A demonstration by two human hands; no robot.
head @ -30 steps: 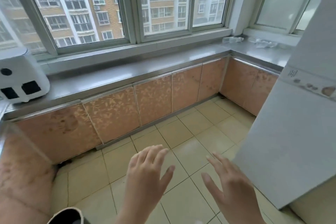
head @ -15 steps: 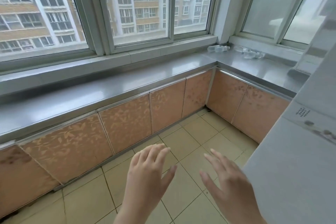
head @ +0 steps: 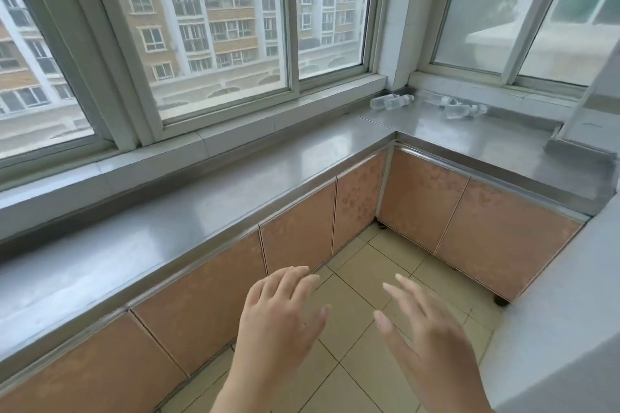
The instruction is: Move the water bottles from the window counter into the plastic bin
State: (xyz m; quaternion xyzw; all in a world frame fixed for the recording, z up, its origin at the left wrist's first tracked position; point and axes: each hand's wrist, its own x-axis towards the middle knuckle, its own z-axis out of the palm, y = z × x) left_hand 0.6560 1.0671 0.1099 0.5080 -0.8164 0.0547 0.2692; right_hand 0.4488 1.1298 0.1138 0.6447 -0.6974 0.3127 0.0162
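The water bottles (head: pixel 392 101) lay on their sides on the window counter (head: pixel 446 134), in its far corner, well beyond the fingertips (head: pixel 300 273) of both hands. Two lay together, long axes running left to right; others (head: pixel 464 110) lay just right of them, their directions hard to tell. The left hand (head: pixel 278 322) and right hand (head: pixel 432 342) were spread wide, holding nothing. This looked like the approach; next would come a reach and grasp. No bin was in view.
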